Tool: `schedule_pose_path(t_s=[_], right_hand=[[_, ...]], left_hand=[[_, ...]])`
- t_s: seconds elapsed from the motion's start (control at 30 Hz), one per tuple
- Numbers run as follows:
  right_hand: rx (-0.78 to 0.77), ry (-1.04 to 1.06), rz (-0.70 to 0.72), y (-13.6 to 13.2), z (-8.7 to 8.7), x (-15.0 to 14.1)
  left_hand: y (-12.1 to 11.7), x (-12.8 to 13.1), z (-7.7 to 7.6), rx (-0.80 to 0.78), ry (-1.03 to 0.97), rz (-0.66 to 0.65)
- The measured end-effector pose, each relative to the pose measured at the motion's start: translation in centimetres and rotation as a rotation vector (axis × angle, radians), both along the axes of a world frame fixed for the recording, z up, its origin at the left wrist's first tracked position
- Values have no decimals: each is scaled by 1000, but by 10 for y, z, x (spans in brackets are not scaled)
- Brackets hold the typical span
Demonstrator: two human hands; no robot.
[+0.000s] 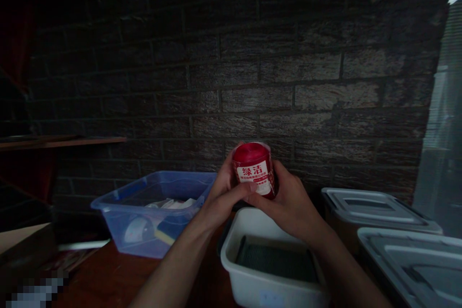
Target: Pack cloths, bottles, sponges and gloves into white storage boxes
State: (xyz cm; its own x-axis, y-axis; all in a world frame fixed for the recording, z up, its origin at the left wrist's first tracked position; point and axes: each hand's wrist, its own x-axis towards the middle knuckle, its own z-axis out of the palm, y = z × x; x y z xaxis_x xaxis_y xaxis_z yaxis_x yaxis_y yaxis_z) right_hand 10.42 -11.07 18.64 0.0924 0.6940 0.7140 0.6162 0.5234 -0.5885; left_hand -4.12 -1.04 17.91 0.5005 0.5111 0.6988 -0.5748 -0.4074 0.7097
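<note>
Both hands hold a red roll of trash bags (pixel 253 154) in clear wrap, with a white label printed in red Chinese characters. My left hand (pixel 224 192) grips its left side, thumb across the label. On the other side my right hand (pixel 287 197) is closed round it, its thumb at the lower front edge. The fingers behind the roll are mostly hidden. The roll is raised above the back of a white open bin (pixel 238 269). Inside that bin lies a dark green, flat textured thing (pixel 276 262); its kind is unclear.
At left stands a translucent blue tub (pixel 151 245) holding white items and a blue-and-yellow sponge (pixel 168 232). Two lidded boxes, with a grey lid (pixel 378 207) and another lid (pixel 415 269), sit at right. A dark brick wall (pixel 234 82) rises behind; a shelf (pixel 65 142) juts out left.
</note>
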Motion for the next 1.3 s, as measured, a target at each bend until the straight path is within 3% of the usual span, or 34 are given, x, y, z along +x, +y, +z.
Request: schedule_pose_path(t_s=[0.17, 0.47, 0.7, 1.0, 1.3], right_hand=[[4, -7, 3, 3, -2, 4], [174, -54, 14, 15, -8, 14], [211, -76, 12, 17, -9, 17], [271, -117, 12, 9, -4, 12], [296, -134, 3, 7, -4, 10]], left_hand=[[-7, 2, 6, 59, 13, 23], [-16, 7, 12, 367, 92, 255], [-17, 6, 9, 384, 105, 211], [-20, -1, 14, 627, 117, 219], [-21, -4, 15, 622, 106, 194]])
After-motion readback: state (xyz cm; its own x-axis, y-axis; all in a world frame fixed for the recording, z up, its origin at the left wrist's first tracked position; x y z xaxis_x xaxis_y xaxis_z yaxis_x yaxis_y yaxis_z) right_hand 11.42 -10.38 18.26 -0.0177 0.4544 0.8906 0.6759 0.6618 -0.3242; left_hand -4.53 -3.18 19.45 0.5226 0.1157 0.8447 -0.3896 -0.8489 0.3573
